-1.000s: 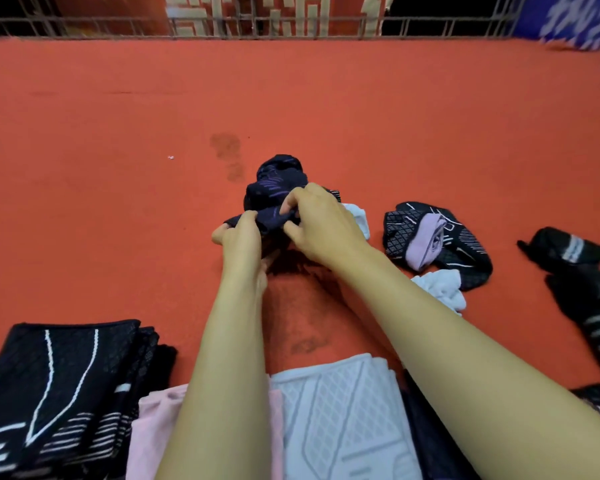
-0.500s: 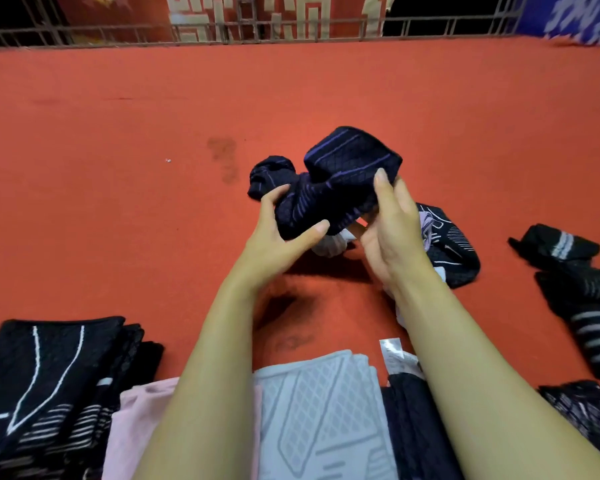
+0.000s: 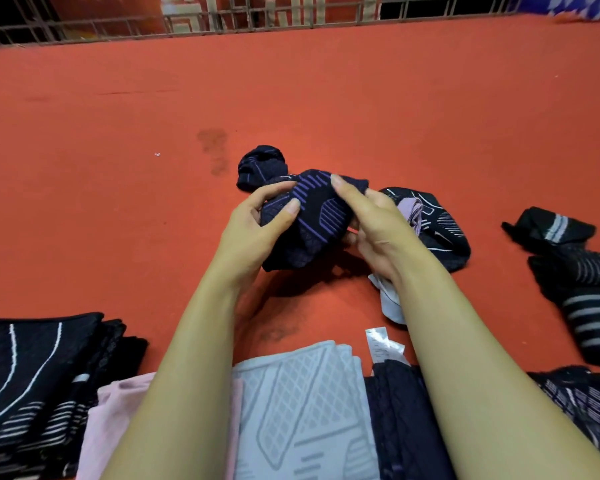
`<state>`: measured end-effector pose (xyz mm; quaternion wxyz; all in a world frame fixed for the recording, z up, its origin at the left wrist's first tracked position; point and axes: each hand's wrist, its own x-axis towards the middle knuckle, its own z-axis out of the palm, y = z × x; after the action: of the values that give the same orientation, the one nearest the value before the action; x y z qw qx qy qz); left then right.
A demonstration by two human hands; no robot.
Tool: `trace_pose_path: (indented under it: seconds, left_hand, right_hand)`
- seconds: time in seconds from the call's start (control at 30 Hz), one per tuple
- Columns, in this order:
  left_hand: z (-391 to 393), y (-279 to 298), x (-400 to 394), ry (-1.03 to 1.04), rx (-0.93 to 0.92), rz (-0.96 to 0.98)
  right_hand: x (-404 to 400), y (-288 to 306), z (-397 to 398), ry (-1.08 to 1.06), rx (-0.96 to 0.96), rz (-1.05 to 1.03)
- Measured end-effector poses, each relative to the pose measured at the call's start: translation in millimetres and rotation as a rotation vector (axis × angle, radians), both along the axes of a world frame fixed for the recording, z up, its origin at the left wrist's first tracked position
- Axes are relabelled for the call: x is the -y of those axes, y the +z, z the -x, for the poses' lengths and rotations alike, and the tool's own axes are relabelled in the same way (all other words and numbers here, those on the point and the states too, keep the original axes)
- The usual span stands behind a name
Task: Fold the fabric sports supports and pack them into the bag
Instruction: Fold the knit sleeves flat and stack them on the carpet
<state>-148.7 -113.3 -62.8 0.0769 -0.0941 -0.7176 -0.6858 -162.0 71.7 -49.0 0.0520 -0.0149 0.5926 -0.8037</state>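
So you're maybe halfway: both hands, left [image 3: 253,233] and right [image 3: 374,230], grip a crumpled purple-striped support [image 3: 312,216], folded stacks [image 3: 302,403] sit nearby, loose ones [image 3: 437,230] remain, no bag visible.

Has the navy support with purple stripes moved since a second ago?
Yes. Both hands lifted the navy support off the red mat, toward the person, away from the dark stain.

white support [image 3: 390,303] half hidden — black stack [image 3: 32,393] cropped

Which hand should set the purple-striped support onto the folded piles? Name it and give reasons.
Probably the left hand: it grips the purple-striped support from beneath, bearing its bulk; the right hand only pinches its upper edge.
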Motion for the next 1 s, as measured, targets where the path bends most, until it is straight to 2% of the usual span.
trace_pose_path:
  seconds: [0.17, 0.3, 0.37, 0.43, 0.5, 0.57, 0.67, 0.73, 0.87, 0.93, 1.0]
  left_hand:
    - [1, 5, 2, 0.133, 0.085, -0.209]
    - [-1, 15, 6, 0.116, 0.274, -0.427]
    - [-1, 14, 5, 0.204, 0.335, -0.332]
    - [2, 9, 6, 0.306, 0.286, -0.123]
    - [1, 9, 5, 0.219, 0.243, -0.083]
    - [-4, 14, 2, 0.013, 0.283, -0.141]
    - [-7, 12, -3, -0.141, 0.241, -0.071]
    - [-6, 7, -3, -0.077, 0.176, -0.039]
    - [-3, 6, 0, 0.025, 0.088, -0.108]
    - [-3, 8, 0, 0.046, 0.132, -0.119]
    - [-5, 9, 0, 0.07, 0.214, -0.074]
  right_hand:
    - [-7, -1, 12, -0.164, 0.035, 0.334]
    - [-11, 2, 14, -0.142, 0.037, 0.542]
    - [-14, 3, 13, -0.104, 0.061, 0.593]
    - [-16, 3, 12, -0.069, 0.082, 0.585]
    - [-17, 2, 11, -0.016, 0.105, 0.549]
    - [-14, 1, 10, 0.036, 0.114, 0.476]
    - [-7, -3, 10, 0.059, 0.038, 0.314]
    - [-4, -6, 10, 0.04, -0.027, 0.186]
    - [-2, -9, 6, 0.047, -0.085, -0.098]
    - [-2, -9, 4, -0.05, -0.182, -0.292]
    - [-4, -6, 2, -0.1, -0.276, -0.384]
